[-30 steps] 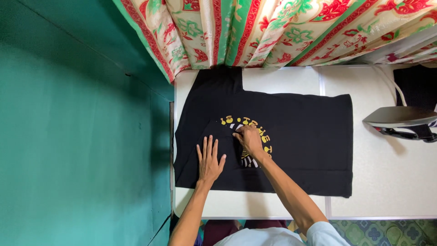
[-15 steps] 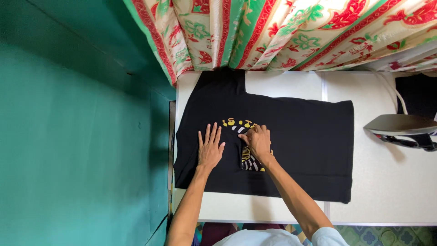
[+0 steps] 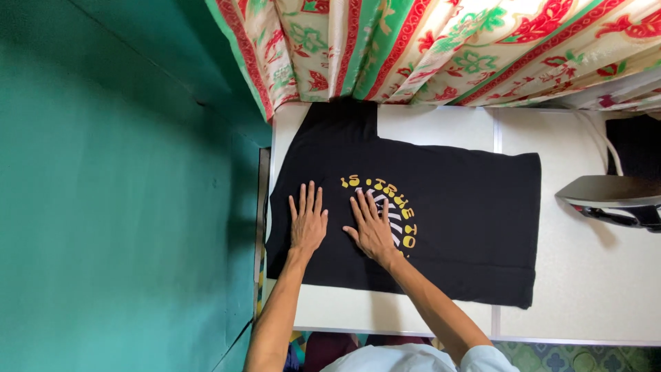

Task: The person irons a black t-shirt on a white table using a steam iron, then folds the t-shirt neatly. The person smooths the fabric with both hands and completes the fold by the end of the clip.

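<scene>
Both my hands now flat and spread wide on the black cotton T-shirt (image 3: 447, 207) with its yellow print — left hand (image 3: 307, 224) at nine o'clock, right hand (image 3: 372, 229) no longer pinching — that fold's been pressed smooth.

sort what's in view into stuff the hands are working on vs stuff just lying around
In use:
- black shirt, spread flat on the white table
- left hand, flat on the shirt
- right hand, flat on the shirt's yellow print

Lying about:
- iron, untouched, right of the shirt
- its cord
- floral curtain
- green wall
</scene>
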